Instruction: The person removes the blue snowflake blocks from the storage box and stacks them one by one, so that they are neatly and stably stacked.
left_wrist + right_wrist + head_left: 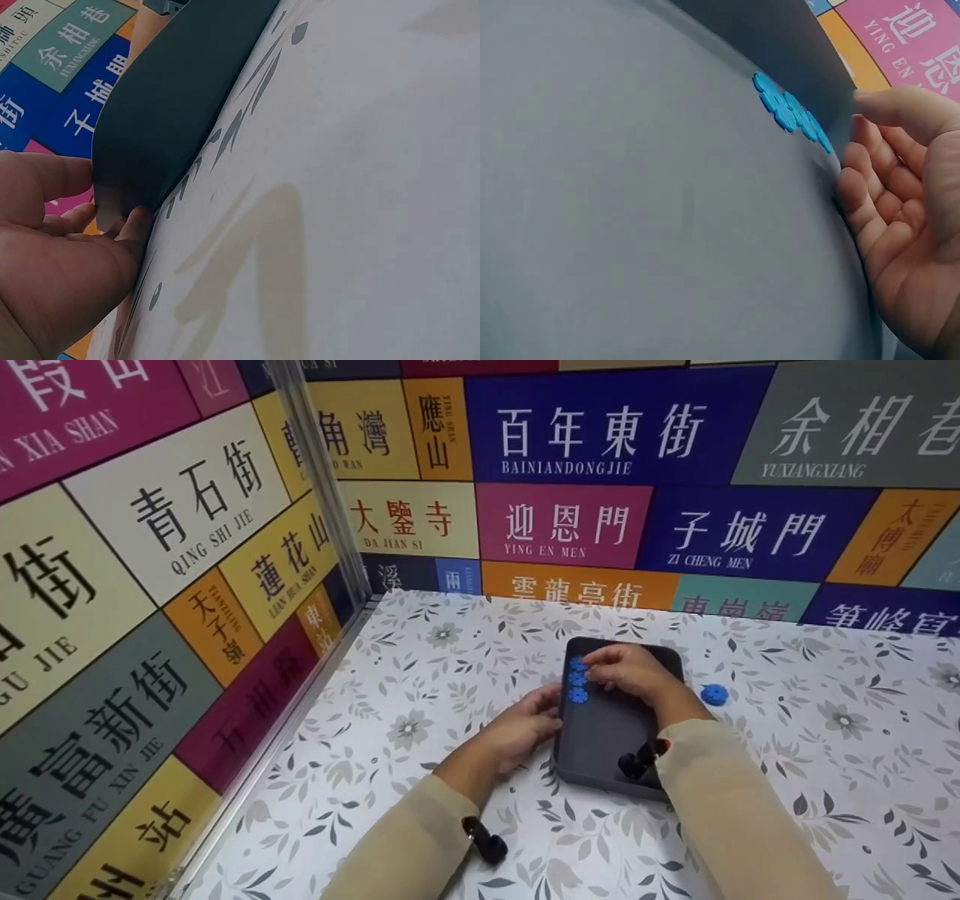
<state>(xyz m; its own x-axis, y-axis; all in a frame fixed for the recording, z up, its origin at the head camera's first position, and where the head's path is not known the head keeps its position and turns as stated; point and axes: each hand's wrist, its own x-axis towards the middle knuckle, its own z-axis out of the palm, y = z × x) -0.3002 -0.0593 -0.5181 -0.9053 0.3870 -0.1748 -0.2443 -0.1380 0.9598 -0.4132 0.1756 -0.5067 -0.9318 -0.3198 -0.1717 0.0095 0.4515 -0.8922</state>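
Note:
A dark grey tray (607, 742) lies on the patterned table. My left hand (525, 727) rests by its left side, with thumb and fingertips touching the outer wall. In the left wrist view, this hand (67, 247) is at the tray's corner (165, 105). Inside the tray, blue notched flower-shaped discs (577, 696) form a row along the left wall. My right hand (630, 671) hovers at the row's far end. In the right wrist view, that hand (900, 195) has loosely bent fingers beside the blue discs (784, 112), with nothing visible between thumb and index finger.
Another blue flower-shaped piece (714, 694) lies on the table right of the tray. Walls of coloured sign panels (562, 521) border the table (442, 682) at the back and left. Small black devices (491, 844) are strapped at both wrists.

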